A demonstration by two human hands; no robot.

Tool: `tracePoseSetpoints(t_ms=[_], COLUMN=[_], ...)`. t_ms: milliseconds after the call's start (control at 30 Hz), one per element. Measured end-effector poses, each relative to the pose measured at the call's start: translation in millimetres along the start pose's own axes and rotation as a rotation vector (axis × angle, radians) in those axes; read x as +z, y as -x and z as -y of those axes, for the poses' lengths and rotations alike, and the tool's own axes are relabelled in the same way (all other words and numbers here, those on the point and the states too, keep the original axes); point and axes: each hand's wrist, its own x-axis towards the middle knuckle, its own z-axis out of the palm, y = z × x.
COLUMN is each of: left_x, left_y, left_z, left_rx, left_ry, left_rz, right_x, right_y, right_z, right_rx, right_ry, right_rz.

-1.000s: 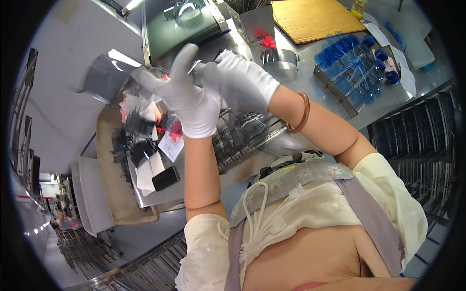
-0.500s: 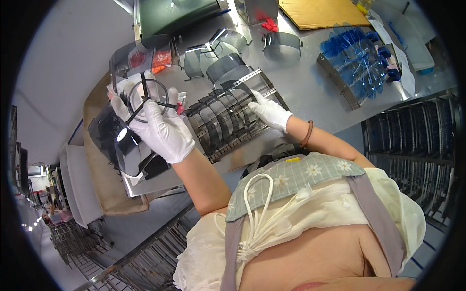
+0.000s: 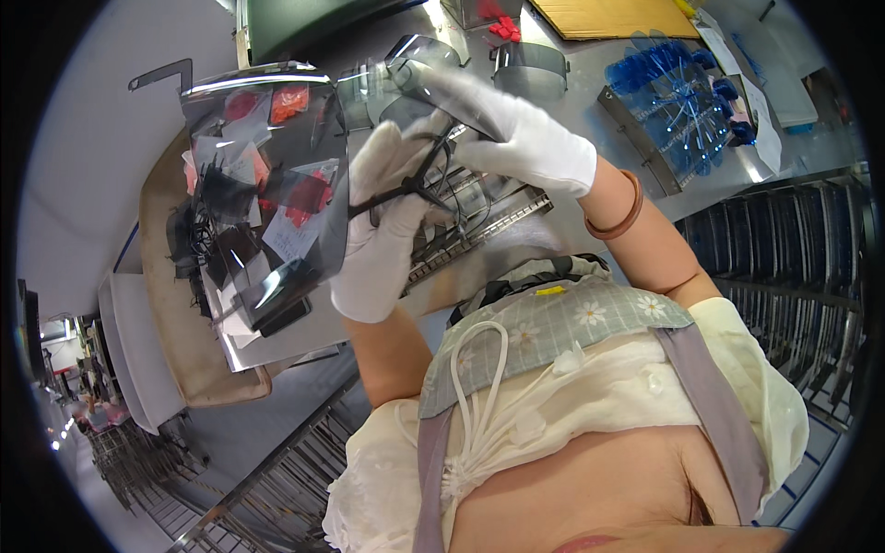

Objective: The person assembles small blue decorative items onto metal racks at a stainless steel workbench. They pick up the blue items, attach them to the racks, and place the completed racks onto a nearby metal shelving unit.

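Both my hands wear white gloves and meet over the metal table. My left hand [image 3: 383, 230] grips the thin black frame [image 3: 415, 180] at the edge of a large clear curved visor [image 3: 267, 184], held up and tilted to the left. My right hand [image 3: 521, 138] reaches in from the right, its fingers stretched along a smoky tinted curved lens [image 3: 415, 60] just above the black frame. A brown bangle sits on my right wrist. Below the hands lies a slotted metal rack [image 3: 489, 217] with lenses standing in it.
Seen through the visor is a box of black parts and small bags [image 3: 207, 249]. A tray of blue parts [image 3: 682, 101], curved visors [image 3: 530, 64], small red pieces [image 3: 502, 28] and a cardboard sheet [image 3: 608, 14] lie further back. Wire racks [image 3: 793, 267] stand at my right.
My right hand left the slotted rack and rose to meet my left hand. The clear visor has swung up and closer, now tilted in front of the box at the left.
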Motion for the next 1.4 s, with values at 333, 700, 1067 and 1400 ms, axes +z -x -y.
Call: tracePoseSetpoints(t_ms=[333,700,1067,1400], left_x=[-44.2,-51.9,-31.1,-44.3], left_y=[-12.3,-7.7,0.5,14.2], left_z=[-0.8,14.5,9.2,25.3], left_rx=[0.038,0.14,-0.034,0.028], left_ry=[-0.066,-0.001,-0.243,0.124], left_rz=[-0.37,-0.359,-0.309,0.403], right_x=[7.4,4.9,20.9,-2.1], right_y=[46.2,54.3,17.7,25.5], right_z=[-81.3,-118.2,-50.3,18.4], right_rx=[0.767,0.708,-0.079,0.128], right_ry=[-0.266,-0.15,0.887,-0.109], right_rz=[-0.192,-0.016,-0.34,0.495])
